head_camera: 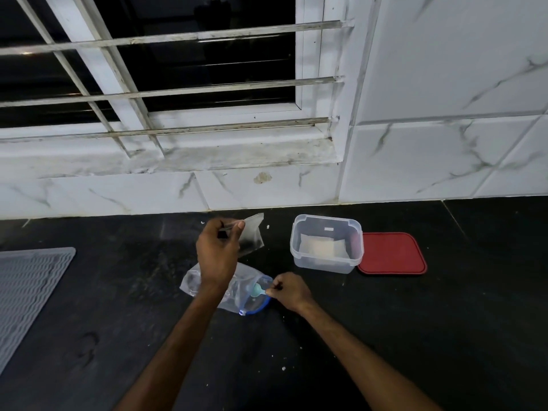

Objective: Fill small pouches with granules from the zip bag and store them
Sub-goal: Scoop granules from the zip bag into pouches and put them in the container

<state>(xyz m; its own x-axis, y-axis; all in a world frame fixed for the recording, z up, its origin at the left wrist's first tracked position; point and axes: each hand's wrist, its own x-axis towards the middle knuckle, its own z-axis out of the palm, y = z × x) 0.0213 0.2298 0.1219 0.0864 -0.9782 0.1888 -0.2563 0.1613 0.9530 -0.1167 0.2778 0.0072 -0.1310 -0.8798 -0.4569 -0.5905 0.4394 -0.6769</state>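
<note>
I see the left hand [218, 247] lifted a bit above the black bench [415, 336], with its thumb and fingers pinching the top edge of a small pouch [252, 234]. The pouch is clear and hangs down from the hand, and it looks empty to me. The right hand [289, 290] is lower and closer to me. Its fingers are curled and pinch the thin handle of a little green thing [255, 289]. I think it is a scoop, but it is small and hard to see. The round end of it sits inside the open mouth of the zip bag [234, 301]. The zip bag lies flat on the bench under the left wrist, with its blue zip edge next to the right hand. To the right stands a clear box [326, 266] with no lid, and a filled pouch [323, 247] lies inside it. A red lid [391, 253] lies flat just beside the box. A grey mat [29, 292] lies far to the left.
</note>
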